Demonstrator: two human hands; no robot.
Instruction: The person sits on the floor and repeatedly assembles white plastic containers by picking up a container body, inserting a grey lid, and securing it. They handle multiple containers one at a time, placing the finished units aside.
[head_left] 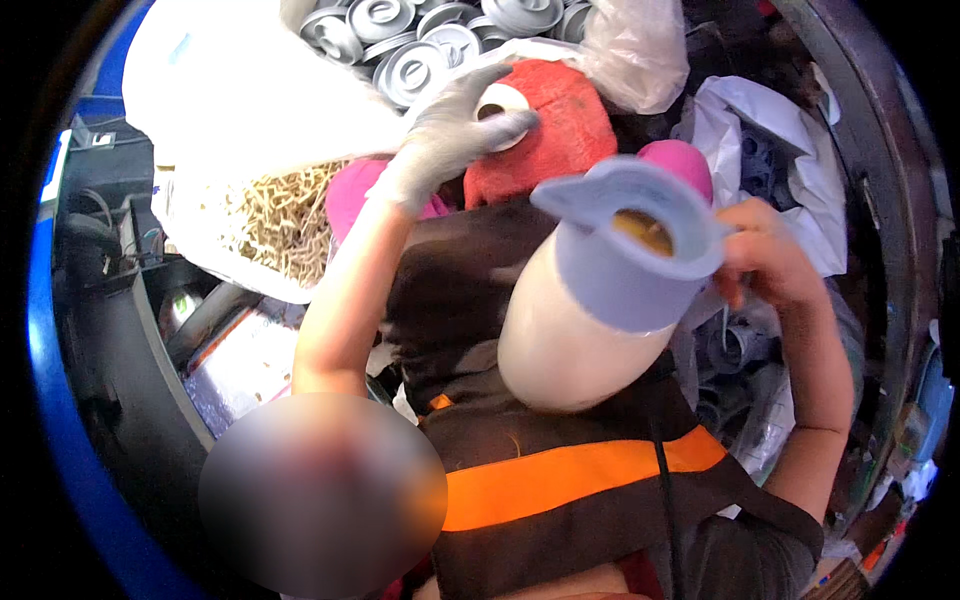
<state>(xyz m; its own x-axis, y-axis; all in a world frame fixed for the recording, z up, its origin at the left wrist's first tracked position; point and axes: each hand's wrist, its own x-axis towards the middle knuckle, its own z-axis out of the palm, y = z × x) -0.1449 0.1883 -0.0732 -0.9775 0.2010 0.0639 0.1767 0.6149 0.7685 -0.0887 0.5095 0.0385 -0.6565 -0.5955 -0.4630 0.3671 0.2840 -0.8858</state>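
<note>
My left hand (445, 140), in a grey glove, reaches up and pinches a white ring-shaped roll (503, 102) that lies against a red fuzzy object (565, 125). My bare right hand (762, 262) grips the handle of a pale lilac and white jug (600, 300), held tilted in front of my chest. A yellowish liquid (645, 232) shows inside its mouth, and its spout points left. Below the jug is my dark vest with an orange stripe (560, 475).
A clear bag of several grey round metal caps (420, 45) sits at the top. A white bag of pale thin sticks (280, 215) is at the left, and pink objects (350, 195) lie beside it. White bags with grey plastic parts (765, 140) crowd the right. A blurred patch (320, 495) covers the lower left.
</note>
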